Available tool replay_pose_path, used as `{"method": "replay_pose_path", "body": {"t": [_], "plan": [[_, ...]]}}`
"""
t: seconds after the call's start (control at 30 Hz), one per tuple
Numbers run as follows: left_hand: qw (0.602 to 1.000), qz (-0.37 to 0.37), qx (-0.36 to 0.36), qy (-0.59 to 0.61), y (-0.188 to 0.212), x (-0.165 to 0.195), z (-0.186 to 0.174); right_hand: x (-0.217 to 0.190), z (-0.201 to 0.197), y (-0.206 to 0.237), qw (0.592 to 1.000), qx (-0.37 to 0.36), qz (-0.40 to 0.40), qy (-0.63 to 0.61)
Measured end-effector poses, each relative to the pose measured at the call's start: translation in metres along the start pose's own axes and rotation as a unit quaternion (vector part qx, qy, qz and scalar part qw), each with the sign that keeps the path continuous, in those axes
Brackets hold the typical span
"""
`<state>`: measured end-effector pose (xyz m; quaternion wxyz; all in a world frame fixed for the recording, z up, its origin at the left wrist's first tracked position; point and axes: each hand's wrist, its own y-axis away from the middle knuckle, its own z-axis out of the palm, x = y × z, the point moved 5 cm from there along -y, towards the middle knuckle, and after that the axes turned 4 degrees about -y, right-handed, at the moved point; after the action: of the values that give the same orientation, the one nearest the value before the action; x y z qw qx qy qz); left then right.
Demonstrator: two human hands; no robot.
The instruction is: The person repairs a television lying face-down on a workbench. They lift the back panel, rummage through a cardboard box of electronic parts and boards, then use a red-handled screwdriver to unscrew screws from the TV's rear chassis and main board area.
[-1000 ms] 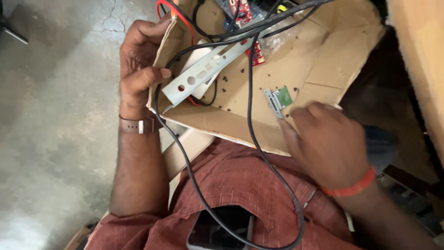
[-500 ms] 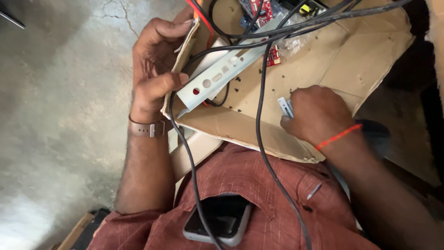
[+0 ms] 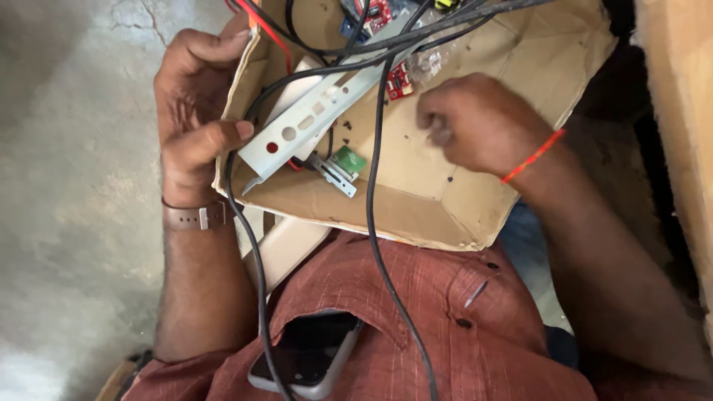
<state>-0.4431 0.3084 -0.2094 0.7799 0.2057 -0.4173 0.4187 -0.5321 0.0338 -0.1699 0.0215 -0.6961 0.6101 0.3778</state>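
Head view: left hand (image 3: pixel 194 119) grasping white bracket (image 3: pixel 312 126), long axis rising rightward; right hand (image 3: pixel 483 122) clenched.

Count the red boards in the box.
2. One red board lies mid-box under the black cable; another sits at the top edge, partly cut off. More may hide beneath the cables.

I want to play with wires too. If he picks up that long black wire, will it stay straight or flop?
The black wire would probably flop: it already curves loosely out of the cardboard box and down over his shirt. It looks thin, so likely light. It crosses other wires, so it might snag.
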Motion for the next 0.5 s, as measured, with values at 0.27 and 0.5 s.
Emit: {"method": "replay_pose_path", "body": {"t": [0.27,0.5], "plan": [[1.0,0.009,-0.009,0.004,-0.002,0.003,0.011,-0.008,0.027,-0.016,0.999,-0.025,-0.019,0.043],[1.0,0.004,-0.011,-0.009,-0.007,0.001,0.009,-0.003,0.032,-0.017,0.996,-0.046,-0.01,0.076]]}}
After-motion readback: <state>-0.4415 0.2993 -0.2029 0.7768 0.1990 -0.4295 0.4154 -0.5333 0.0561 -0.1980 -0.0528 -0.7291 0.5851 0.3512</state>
